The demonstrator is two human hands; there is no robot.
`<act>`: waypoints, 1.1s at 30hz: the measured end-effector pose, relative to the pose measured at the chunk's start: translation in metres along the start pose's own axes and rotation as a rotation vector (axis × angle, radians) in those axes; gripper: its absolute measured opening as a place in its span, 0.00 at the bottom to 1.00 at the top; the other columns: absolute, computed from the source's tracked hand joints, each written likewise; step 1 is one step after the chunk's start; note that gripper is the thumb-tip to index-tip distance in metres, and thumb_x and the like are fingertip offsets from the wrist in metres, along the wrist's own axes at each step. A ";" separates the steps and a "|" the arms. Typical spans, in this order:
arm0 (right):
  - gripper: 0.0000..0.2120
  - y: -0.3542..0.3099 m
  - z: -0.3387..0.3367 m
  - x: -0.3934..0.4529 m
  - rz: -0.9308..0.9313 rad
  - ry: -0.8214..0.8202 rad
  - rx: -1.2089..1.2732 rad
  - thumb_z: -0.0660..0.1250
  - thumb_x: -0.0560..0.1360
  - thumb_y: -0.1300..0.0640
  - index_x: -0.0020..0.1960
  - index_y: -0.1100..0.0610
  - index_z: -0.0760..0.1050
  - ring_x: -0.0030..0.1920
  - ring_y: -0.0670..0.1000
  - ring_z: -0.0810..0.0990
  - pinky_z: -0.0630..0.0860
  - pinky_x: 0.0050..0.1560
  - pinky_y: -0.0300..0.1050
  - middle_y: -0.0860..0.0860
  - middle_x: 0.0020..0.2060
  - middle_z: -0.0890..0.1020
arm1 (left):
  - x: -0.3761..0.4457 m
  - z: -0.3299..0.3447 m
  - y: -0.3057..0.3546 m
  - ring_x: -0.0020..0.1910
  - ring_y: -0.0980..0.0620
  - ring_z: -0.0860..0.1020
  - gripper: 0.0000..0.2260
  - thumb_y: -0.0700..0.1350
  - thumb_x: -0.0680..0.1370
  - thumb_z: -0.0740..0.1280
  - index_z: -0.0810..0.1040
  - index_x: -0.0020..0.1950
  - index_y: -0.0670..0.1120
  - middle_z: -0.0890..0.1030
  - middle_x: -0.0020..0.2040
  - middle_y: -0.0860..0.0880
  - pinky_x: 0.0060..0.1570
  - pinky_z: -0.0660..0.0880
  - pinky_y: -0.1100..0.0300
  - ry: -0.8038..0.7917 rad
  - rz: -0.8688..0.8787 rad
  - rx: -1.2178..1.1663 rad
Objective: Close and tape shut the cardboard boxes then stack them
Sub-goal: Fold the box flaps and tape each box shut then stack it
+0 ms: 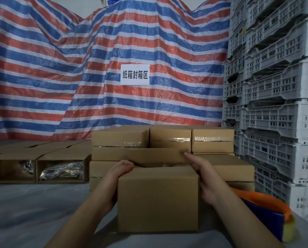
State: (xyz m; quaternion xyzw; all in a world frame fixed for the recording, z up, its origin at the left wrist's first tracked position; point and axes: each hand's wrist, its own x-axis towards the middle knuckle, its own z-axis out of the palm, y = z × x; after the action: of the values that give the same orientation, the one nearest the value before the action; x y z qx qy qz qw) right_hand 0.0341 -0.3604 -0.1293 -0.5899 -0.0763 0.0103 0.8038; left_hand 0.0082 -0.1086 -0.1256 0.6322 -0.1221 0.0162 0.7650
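Hands: left hand (121, 171) curls over the near top edge of the box (157, 199); right hand (201, 173) lies flat along its right side, fingers straight.
Box: on the grey table (33, 212), far flap (156, 155) upright, no tape visible.
Done: taped boxes (212, 140) stacked behind.
Left: open boxes (37, 163) at left; tape dispenser (267, 210) at right.

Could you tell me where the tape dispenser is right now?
The tape dispenser sits at lower right, beside the right hand, below the grey crates.
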 end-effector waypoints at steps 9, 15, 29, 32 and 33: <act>0.26 -0.004 -0.004 -0.003 -0.066 -0.093 -0.121 0.73 0.70 0.56 0.67 0.52 0.76 0.56 0.61 0.83 0.79 0.51 0.53 0.60 0.57 0.84 | 0.003 0.000 -0.002 0.52 0.48 0.81 0.20 0.37 0.74 0.66 0.76 0.60 0.58 0.80 0.57 0.55 0.45 0.76 0.55 0.034 0.157 -0.081; 0.24 -0.006 -0.003 -0.005 -0.101 -0.106 -0.079 0.73 0.69 0.60 0.63 0.44 0.81 0.55 0.59 0.85 0.81 0.47 0.51 0.56 0.59 0.84 | 0.006 -0.007 -0.006 0.52 0.48 0.82 0.21 0.38 0.74 0.68 0.79 0.63 0.58 0.84 0.52 0.49 0.48 0.76 0.55 0.097 0.191 -0.046; 0.11 -0.006 0.005 -0.005 -0.079 -0.019 -0.155 0.70 0.75 0.58 0.54 0.49 0.85 0.55 0.58 0.83 0.79 0.45 0.49 0.52 0.56 0.85 | 0.003 -0.001 -0.002 0.45 0.46 0.79 0.11 0.41 0.79 0.63 0.85 0.43 0.46 0.84 0.43 0.47 0.43 0.74 0.54 0.144 0.091 0.110; 0.11 -0.008 0.006 -0.008 -0.064 -0.022 -0.186 0.67 0.78 0.61 0.56 0.52 0.85 0.50 0.57 0.83 0.79 0.40 0.45 0.57 0.54 0.85 | 0.002 -0.004 0.002 0.49 0.45 0.78 0.10 0.41 0.80 0.63 0.84 0.46 0.46 0.83 0.50 0.44 0.47 0.72 0.53 0.113 0.093 0.200; 0.11 -0.009 0.006 -0.010 -0.061 -0.023 -0.190 0.67 0.78 0.61 0.56 0.53 0.84 0.49 0.57 0.83 0.80 0.39 0.45 0.57 0.53 0.85 | 0.001 -0.006 0.006 0.50 0.45 0.78 0.10 0.41 0.80 0.63 0.84 0.47 0.46 0.83 0.51 0.45 0.48 0.72 0.53 0.095 0.094 0.261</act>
State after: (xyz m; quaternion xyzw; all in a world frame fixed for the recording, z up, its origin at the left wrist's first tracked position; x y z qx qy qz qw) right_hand 0.0228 -0.3584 -0.1203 -0.6606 -0.1041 -0.0146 0.7434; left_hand 0.0088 -0.1022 -0.1210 0.7183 -0.1119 0.0977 0.6797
